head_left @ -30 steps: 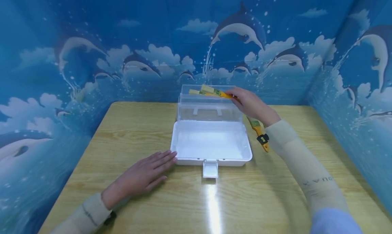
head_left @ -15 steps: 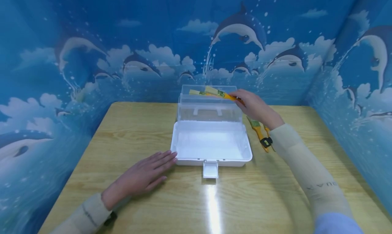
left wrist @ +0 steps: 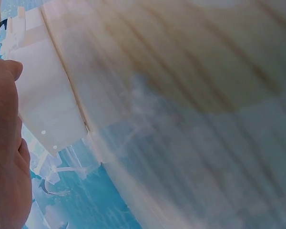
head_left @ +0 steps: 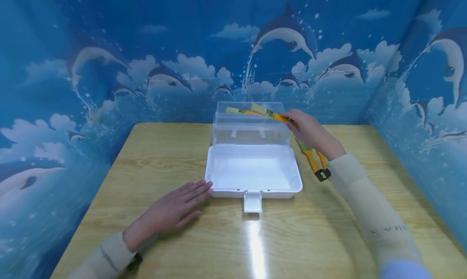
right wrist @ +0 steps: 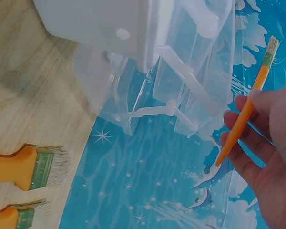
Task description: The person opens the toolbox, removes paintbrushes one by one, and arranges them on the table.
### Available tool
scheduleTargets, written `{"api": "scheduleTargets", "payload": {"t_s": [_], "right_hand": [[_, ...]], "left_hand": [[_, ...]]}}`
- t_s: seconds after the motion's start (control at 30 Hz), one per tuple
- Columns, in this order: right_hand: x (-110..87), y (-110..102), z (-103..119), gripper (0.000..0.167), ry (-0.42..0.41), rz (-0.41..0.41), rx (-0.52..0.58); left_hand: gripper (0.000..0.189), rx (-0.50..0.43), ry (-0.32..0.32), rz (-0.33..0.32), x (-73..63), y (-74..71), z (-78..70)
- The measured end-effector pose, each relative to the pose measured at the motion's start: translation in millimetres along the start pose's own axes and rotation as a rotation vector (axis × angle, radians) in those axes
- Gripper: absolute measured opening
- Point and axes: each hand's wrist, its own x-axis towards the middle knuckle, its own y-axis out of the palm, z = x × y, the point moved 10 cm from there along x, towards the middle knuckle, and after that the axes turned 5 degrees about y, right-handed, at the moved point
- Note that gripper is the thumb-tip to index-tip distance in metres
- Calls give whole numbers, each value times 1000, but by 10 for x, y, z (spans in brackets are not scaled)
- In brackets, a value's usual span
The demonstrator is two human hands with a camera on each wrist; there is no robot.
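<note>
The far end of an orange-handled paintbrush [head_left: 273,115] is being covered in the head view by the right hand [head_left: 311,132]; in the right wrist view its whole length is being shown, with the handle being gripped between thumb and fingers [right wrist: 262,101]. The brush is being held at the raised clear trays [head_left: 233,118] behind the white box [head_left: 270,194], bristles pointing left; whether the tray is being touched cannot be told. A second brush [head_left: 238,110] is being partly hidden behind the held one (its exact compartment is being blurred by the clear plastic).

To the right of the box, two more brushes, the nearer-left one [head_left: 311,160] and its neighbour [head_left: 322,159], are being crossed by a small black device [head_left: 322,174] at the cuff, their ends being concealed; in the right wrist view their handles are being cut off by the edge.

The left hand [head_left: 169,210] is being laid with straight fingers against the box's front left corner. Much of the left wrist view is being taken up by blurred tabletop [left wrist: 219,57]. The front latch [head_left: 252,202] is being left hanging down, and everything is being backed by a dolphin-printed backdrop [head_left: 146,39].
</note>
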Motion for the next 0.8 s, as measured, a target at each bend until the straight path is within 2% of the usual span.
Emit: {"api": "scheduleTargets", "payload": {"t_s": [0.3, 0.8], "right_hand": [[-175, -8, -98, 40, 13, -24, 9], [-374, 4, -156, 40, 11, -81, 20]], "left_hand": [[65, -15, 4, 20, 44, 39, -8], [66, -29, -50, 86, 12, 37, 11]]}}
